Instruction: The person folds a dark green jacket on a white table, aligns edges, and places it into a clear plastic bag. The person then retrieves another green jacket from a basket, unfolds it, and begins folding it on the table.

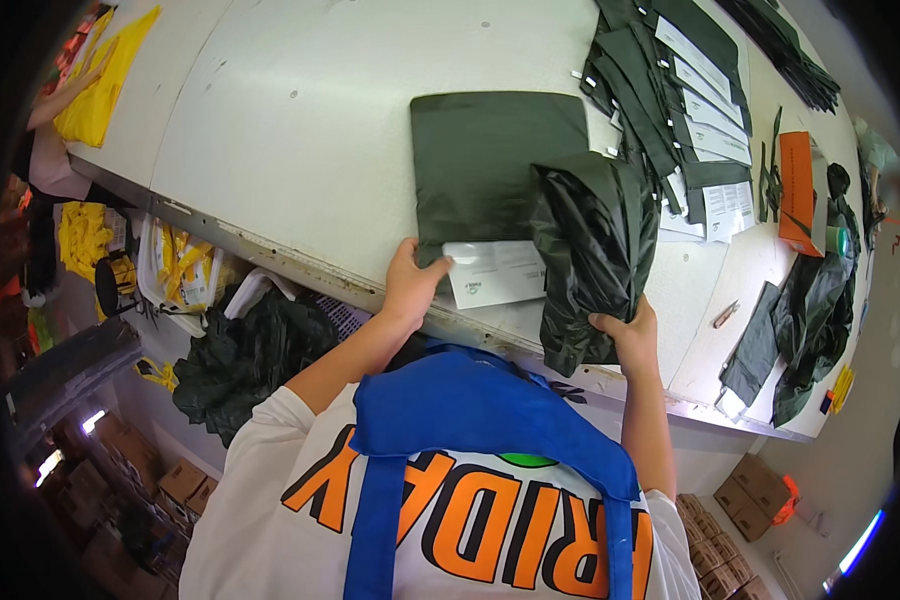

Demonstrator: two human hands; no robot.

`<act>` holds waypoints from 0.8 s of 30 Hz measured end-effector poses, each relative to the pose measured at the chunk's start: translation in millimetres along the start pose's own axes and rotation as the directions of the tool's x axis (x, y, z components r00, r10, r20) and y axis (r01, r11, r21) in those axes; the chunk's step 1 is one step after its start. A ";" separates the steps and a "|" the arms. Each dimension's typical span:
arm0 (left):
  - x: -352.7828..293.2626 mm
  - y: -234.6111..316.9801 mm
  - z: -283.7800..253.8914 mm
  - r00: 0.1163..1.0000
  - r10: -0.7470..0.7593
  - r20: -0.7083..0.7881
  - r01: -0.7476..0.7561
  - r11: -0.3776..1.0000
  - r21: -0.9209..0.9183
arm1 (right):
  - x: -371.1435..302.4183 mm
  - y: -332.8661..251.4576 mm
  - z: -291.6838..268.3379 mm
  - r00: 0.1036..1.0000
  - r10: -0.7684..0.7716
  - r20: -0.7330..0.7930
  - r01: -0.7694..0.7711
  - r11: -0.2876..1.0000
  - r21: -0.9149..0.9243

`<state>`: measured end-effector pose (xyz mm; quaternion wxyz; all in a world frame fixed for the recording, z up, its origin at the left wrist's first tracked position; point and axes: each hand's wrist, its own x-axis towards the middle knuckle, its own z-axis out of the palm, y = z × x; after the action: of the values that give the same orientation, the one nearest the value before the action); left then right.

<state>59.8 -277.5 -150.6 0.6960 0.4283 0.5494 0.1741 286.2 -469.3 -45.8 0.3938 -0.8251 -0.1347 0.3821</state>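
Observation:
On the white table in front of me lies a flat, folded dark green piece point(500, 165), squared at its far corners. A white printed sheet point(495, 274) shows along its near side. My left hand point(415, 283) is closed on the near left corner of the folded piece, thumb on top beside the sheet, other fingers partly hidden. My right hand point(630, 338) grips the lower right of a loose, shiny dark green bundle point(590, 255), thumb on top. That bundle covers the right part of the folded piece and the sheet's right end.
Overlapping dark green packs point(660, 120) with white sheets lie at the far right. Beyond them stand an orange box point(798, 190) and a small cutter point(726, 314). Dark green material point(255, 360) hangs below the table's left edge. Another person's hand rests on yellow material point(110, 85).

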 end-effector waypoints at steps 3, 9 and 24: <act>-4.4 -2.3 -5.2 0.998 0.068 0.020 -0.068 0.997 0.034 | -3.0 2.4 -0.8 1.000 0.013 -0.004 -0.012 0.983 0.185; -11.0 4.4 11.2 0.983 0.178 -0.036 -0.164 0.956 0.243 | -0.2 13.2 -0.3 0.999 0.039 -0.030 -0.028 0.952 0.306; 9.7 28.1 -1.8 0.497 0.479 0.723 -0.788 -0.100 0.608 | -19.7 -1.9 -21.3 0.993 -0.075 0.086 0.077 0.997 -0.024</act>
<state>67.9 -253.8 -134.6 0.2071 0.9621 0.1572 0.0819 288.8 -490.0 -25.5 0.3906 -0.8076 -0.1878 0.3999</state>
